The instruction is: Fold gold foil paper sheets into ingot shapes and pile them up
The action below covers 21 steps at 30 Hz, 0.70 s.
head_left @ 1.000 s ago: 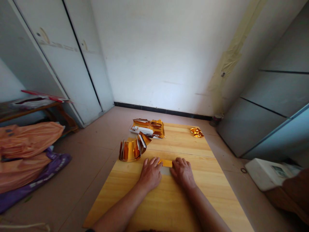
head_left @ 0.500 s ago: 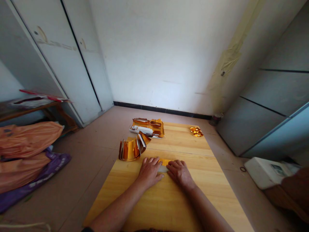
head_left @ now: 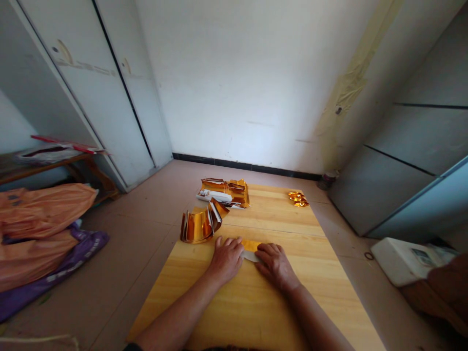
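A small gold foil sheet [head_left: 251,244] with a pale grey strip [head_left: 250,256] along its near side lies on the wooden table [head_left: 248,302]. My left hand [head_left: 226,258] has its fingers closed on the left end of the sheet. On the right end, my right hand [head_left: 276,264] presses with curled fingers. The fingertips of both hands partly hide the sheet's ends. A curved stack of gold foil sheets [head_left: 197,225] stands just beyond my left hand, at the table's left edge.
More gold and white sheets [head_left: 239,192] lie at the table's far left corner. Folded gold pieces [head_left: 298,199] sit at the far right corner. A white box [head_left: 398,261] is on the right; orange bags [head_left: 44,209] lie on the left.
My right hand has shifted slightly right. My left thumb has drawn in toward the fingers. More of the gold sheet and pale strip shows between the hands.
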Motion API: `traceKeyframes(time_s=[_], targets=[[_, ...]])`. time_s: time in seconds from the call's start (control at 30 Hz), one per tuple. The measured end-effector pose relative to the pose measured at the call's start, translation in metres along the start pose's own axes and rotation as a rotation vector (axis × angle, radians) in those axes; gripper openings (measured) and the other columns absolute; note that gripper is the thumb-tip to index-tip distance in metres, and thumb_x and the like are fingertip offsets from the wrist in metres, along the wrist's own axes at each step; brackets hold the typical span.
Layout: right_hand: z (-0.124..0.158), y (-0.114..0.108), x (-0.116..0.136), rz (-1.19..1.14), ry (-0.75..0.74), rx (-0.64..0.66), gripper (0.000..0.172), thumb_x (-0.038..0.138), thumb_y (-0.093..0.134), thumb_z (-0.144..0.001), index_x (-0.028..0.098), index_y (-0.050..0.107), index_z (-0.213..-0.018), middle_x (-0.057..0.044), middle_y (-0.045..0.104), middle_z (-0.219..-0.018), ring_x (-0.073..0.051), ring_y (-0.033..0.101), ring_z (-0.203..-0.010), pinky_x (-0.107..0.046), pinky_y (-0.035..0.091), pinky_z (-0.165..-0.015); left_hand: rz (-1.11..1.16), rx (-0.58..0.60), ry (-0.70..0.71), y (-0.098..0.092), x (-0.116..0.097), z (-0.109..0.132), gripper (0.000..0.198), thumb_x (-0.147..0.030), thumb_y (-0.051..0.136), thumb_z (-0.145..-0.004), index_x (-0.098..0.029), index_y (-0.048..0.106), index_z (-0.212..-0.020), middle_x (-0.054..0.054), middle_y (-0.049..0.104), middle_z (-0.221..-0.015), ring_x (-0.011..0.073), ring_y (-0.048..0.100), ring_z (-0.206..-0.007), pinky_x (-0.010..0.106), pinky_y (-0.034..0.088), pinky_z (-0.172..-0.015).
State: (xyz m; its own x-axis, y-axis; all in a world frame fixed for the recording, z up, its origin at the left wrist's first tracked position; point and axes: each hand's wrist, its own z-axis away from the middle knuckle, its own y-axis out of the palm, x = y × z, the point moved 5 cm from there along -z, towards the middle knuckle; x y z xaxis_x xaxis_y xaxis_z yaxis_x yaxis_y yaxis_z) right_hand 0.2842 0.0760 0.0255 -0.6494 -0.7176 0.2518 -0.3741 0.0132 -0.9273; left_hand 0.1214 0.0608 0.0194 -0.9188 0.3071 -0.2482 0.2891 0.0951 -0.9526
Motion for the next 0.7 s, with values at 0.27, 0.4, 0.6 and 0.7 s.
traceKeyframes(time_s=[0.27, 0.4, 0.6, 0.7], targets=[[0.006, 0.003, -0.004, -0.029, -0.006, -0.050, 0.022, 0.019, 0.046, -0.091, 0.024, 0.066, -0.101, -0.007, 0.063, -0.099, -0.019, 0.052, -0.094, -0.033, 0.037, -0.084, 0.018, -0.057, 0.047, -0.005, 0.000, 0.005, 0.018, -0.022, 0.055, -0.079, -0.023, 0.058, -0.096, 0.006, 0.048, -0.136, 0.0239, 0.047, -0.117, 0.056, 0.015, -0.108], [0.007, 0.006, -0.013, -0.111, 0.016, -0.076, 0.020, 0.020, 0.051, -0.087, 0.024, 0.068, -0.096, -0.006, 0.063, -0.098, -0.018, 0.053, -0.092, -0.033, 0.038, -0.082, 0.024, -0.079, 0.063, -0.008, -0.006, 0.007, 0.026, -0.035, 0.062, -0.077, -0.021, 0.058, -0.098, 0.008, 0.052, -0.128, 0.0247, 0.049, -0.115, 0.055, 0.007, -0.111], [0.005, 0.010, -0.031, -0.168, 0.049, -0.038, 0.015, 0.025, 0.060, -0.082, 0.027, 0.071, -0.091, -0.004, 0.063, -0.096, -0.018, 0.055, -0.090, -0.031, 0.040, -0.078, -0.007, -0.115, 0.041, -0.009, -0.012, -0.001, 0.012, -0.032, 0.059, -0.082, -0.021, 0.060, -0.085, 0.004, 0.061, -0.099, 0.0209, 0.054, -0.099, 0.054, 0.013, -0.109], [0.000, 0.010, -0.037, -0.189, 0.045, 0.002, 0.012, 0.029, 0.062, -0.082, 0.029, 0.073, -0.088, -0.003, 0.064, -0.092, -0.017, 0.056, -0.087, -0.030, 0.041, -0.077, -0.040, -0.108, 0.005, -0.007, -0.015, -0.005, 0.010, -0.030, 0.059, -0.082, -0.020, 0.061, -0.081, 0.004, 0.060, -0.090, 0.0217, 0.053, -0.095, 0.049, 0.025, -0.103]])
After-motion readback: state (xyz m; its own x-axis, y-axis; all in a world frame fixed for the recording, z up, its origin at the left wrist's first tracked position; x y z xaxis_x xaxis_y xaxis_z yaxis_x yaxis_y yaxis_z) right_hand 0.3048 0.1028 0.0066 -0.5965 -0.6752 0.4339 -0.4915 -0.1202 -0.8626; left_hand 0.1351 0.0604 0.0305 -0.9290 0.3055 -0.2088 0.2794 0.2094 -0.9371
